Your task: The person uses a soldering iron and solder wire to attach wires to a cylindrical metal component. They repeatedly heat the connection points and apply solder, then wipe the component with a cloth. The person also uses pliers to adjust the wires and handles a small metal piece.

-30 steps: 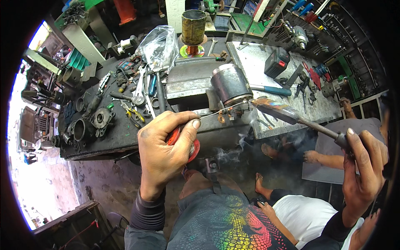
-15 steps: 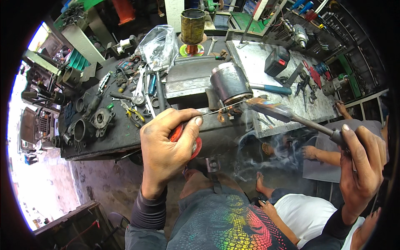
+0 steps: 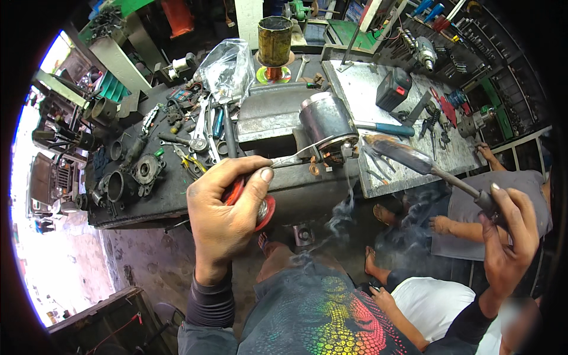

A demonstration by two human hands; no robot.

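Note:
My left hand [image 3: 228, 207] grips a red solder spool [image 3: 264, 212] and feeds its wire [image 3: 299, 155] toward the copper end of a grey cylindrical motor part [image 3: 326, 121] lying on the dark workbench [image 3: 148, 204]. My right hand [image 3: 509, 234] holds the handle of a long soldering iron [image 3: 408, 157], whose thick tip points at the same copper end from the right. Smoke drifts just below the bench edge.
Wrenches, pliers and metal housings [image 3: 127, 177] litter the bench's left part. A clear plastic bag [image 3: 228, 65] and a rusty tin [image 3: 275, 38] stand behind. A grey metal sheet [image 3: 378, 89] carries a black box and tools. A person in white [image 3: 432, 305] crouches below right.
My right hand with the iron has drifted slightly left and down. The solder wire stays at the copper end, and smoke keeps rising.

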